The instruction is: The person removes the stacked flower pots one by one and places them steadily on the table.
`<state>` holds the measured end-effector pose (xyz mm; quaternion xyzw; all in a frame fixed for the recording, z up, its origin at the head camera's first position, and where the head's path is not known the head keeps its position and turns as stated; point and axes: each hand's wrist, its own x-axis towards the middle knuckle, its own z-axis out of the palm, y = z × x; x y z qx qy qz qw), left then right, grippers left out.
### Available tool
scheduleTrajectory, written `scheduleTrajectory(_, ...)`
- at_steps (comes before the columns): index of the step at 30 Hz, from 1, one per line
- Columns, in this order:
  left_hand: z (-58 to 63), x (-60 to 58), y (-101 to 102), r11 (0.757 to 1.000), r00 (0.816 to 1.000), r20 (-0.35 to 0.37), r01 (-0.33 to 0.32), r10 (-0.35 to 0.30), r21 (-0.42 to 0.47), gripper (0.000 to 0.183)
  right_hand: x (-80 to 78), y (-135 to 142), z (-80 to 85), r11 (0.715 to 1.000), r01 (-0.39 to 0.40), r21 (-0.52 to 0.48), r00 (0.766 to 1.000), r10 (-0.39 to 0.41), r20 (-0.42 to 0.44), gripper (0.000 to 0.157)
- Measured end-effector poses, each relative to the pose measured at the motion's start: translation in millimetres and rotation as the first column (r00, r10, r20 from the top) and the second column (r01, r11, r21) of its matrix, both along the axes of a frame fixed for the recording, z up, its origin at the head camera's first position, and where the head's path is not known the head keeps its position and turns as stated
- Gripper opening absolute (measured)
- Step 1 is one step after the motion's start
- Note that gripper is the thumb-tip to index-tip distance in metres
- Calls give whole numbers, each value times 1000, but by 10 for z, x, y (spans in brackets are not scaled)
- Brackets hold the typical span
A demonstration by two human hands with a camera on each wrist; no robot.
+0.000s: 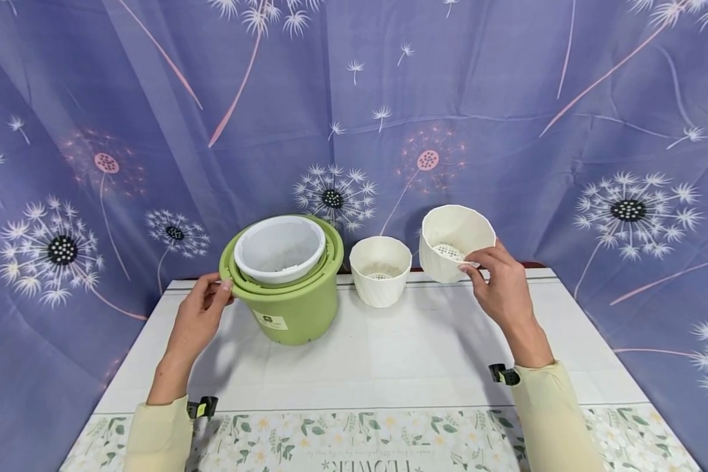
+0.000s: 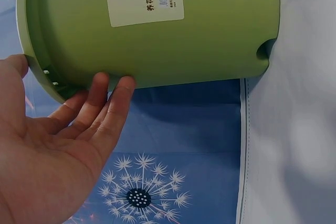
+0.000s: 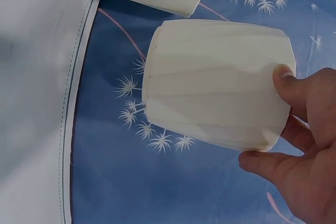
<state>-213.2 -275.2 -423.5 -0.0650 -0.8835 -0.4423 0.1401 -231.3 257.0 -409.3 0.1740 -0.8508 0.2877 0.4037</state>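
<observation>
A green flower pot point(image 1: 292, 314) stands at the left of the table, with a white pot point(image 1: 280, 244) nested inside it among other rims. My left hand point(image 1: 203, 311) grips the green pot's left rim, thumb on top; in the left wrist view the fingers point(image 2: 119, 103) lie under the rim along the wall. My right hand point(image 1: 501, 285) pinches the rim of a larger cream pot point(image 1: 457, 229), which is held tilted above the table's back edge, its perforated bottom showing inside. A smaller cream pot point(image 1: 380, 288) stands between the two, some soil-like residue in it.
The table point(image 1: 389, 367) has a white cloth with a floral front border. Behind it and at both sides hangs a blue-purple curtain point(image 1: 377, 85) with dandelion prints, close behind the pots. A paper label point(image 2: 147, 3) is on the green pot's wall.
</observation>
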Motion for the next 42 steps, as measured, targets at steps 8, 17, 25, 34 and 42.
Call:
scheduleTrajectory(8, 13, 12, 0, 1000, 1000, -4, 4, -4, -1, 55, -24, 19, -63, 1000, -6, 7, 1000, 6, 25, 15)
scheduleTrajectory(17, 11, 7, 9, 1000, 1000, -4, 0, 0, -6, 55, -52, 51, -121, 999, 18, 30, 997, -20, 80, 12)
scheduleTrajectory(25, 14, 16, 7, 1000, 1000, -3, 9, -9, 4, 55, -47, 44, -141, 998, 30, 54, 990, -37, 135, 10)
scheduleTrajectory(34, 26, 33, 12, 1000, 1000, -13, 11, -11, 12, 51, -81, 59, -195, 997, 20, 78, 984, -34, 174, 10)
scheduleTrajectory(42, 13, 23, -5, 1000, 1000, -13, 20, -20, 8, 52, -114, 77, -256, 996, 22, 88, 982, -38, 187, 10)
